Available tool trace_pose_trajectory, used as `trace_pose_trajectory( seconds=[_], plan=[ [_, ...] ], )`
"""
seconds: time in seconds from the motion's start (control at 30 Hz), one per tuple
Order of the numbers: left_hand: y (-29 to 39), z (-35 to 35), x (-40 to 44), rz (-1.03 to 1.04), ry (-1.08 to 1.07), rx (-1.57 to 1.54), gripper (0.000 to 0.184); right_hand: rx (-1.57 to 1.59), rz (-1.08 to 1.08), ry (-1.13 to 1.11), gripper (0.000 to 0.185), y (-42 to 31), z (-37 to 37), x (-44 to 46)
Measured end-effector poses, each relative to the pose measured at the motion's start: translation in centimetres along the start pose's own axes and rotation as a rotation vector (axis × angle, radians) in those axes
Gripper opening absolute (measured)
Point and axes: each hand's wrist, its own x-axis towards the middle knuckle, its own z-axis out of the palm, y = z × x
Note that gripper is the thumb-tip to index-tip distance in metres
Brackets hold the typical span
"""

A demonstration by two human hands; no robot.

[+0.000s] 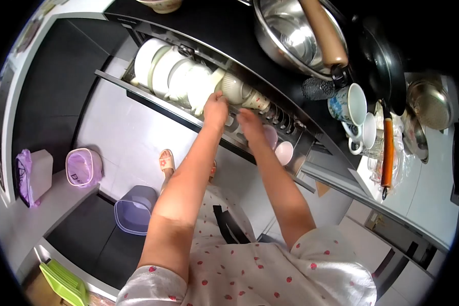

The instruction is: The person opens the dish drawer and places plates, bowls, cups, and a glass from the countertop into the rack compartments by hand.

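Observation:
A pulled-out drawer [163, 106] under the black counter holds white plates and bowls [150, 56] standing on edge in a rack. My left hand [216, 108] is closed at the edge of a pale dish [209, 89] in the middle of the rack. Just to its right, my right hand [250, 122] hangs over the drawer, smeared by motion, so its fingers cannot be made out. Near it are a ribbed white bowl [232, 87], a patterned cup [257, 100] and a pink bowl [284, 152].
On the counter stand a steel pot [278, 43], a blue-flowered mug [348, 104], a dark pan [385, 66] and an orange handle [387, 153]. Purple-lined bins [84, 167] and a purple bucket [135, 210] are at left. A green rack [64, 283] lies lower left.

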Motion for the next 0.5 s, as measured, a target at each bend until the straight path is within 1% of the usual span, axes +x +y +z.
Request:
trace_pose_trajectory(
  seconds=[0.03,0.07,0.1,0.13,0.17,0.2,0.23,0.27,0.3,0.33,0.4,0.43,0.47,0.5],
  plan=[
    [1.1,-0.3,-1.1,0.054,-0.006,-0.073,0.03,0.213,-0.073,-0.021,0.039,-3.6,0.6,-2.0],
    [2.3,-0.4,-2.1,0.073,0.0,-0.072,0.03,0.429,-0.149,-0.044,0.034,-7.1,1.1,-3.5],
    [3.5,-0.5,-2.9,0.198,0.041,-0.23,0.028,0.439,-0.165,-0.049,0.034,-10.1,1.5,-4.1],
    [4.5,-0.6,-3.3,0.319,0.078,-0.389,0.027,0.502,-0.287,-0.047,0.032,-12.7,1.9,-4.6],
    [5.8,-1.4,-2.6,0.433,0.144,-0.328,0.025,0.563,-0.407,-0.042,0.029,-15.3,1.9,-5.1],
    [8.5,-2.0,-3.4,0.507,0.199,-0.312,0.025,0.413,-0.516,0.042,0.029,-17.7,1.6,-5.4],
    [11.0,-2.9,-3.8,0.6,0.254,-0.251,0.025,0.44,-0.591,0.09,0.03,-19.8,1.7,-5.0],
    [13.4,-4.2,-3.8,0.729,0.343,-0.103,0.028,0.466,-0.66,0.139,0.032,-21.9,1.7,-4.5],
    [16.2,-4.7,-4.0,0.772,0.405,-0.174,0.03,0.446,-0.631,0.182,0.033,-24.3,1.4,-4.2],
    [18.0,-5.9,-1.9,0.847,0.459,-0.203,0.032,0.428,-0.6,0.229,0.035,-26.7,1.1,-3.9],
    [22.8,-7.7,0.2,0.979,0.461,-0.085,0.04,0.319,-0.638,0.32,0.043,-30.3,1.1,-1.7],
    [24.6,-8.6,2.0,0.968,0.366,-0.061,0.045,0.24,-0.587,0.316,0.052,-32.4,0.9,-1.1],
    [27.1,-7.6,-0.4,0.815,0.277,-0.122,0.047,0.156,-0.566,0.33,0.058,-34.1,1.0,-0.3],
    [28.1,-8.1,2.0,0.823,0.238,-0.006,0.046,0.091,-0.521,0.35,0.063,-35.7,1.1,0.1]
  ],
)
